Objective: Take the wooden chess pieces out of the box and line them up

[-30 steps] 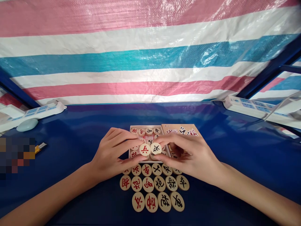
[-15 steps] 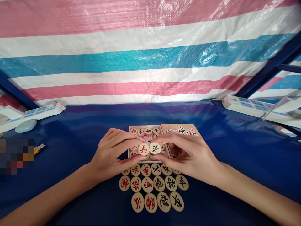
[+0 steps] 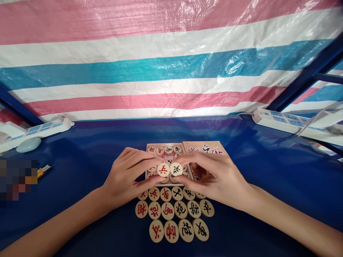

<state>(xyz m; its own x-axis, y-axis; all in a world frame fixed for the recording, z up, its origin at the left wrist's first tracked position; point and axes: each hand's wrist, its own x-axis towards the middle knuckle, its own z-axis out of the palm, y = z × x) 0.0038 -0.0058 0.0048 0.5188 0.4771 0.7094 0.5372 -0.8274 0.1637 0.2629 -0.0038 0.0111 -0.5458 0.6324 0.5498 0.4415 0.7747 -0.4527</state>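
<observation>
With the left hand (image 3: 123, 175), pinching a red piece (image 3: 163, 170) by the rim, parted no wider than needed to span it; with the right hand (image 3: 219, 175), gripping a black piece (image 3: 176, 169) the same way. Held side by side above the near part of the box (image 3: 171, 185), touching or almost touching, too close to tell which. Gripped by the edges, probably to leave both marked faces uncovered. Paired red on the left and black on the right, matching the rows of pieces (image 3: 168, 210) laid face up on the surface (image 3: 80, 157) just in front of the box, seemingly to keep the colours apart. Can see packed pieces (image 3: 168, 150) inside the box too, partly hidden by both hands. Can also make out the printed lid (image 3: 205, 147) just right of the box, perhaps put there to stay clear of the rows.
</observation>
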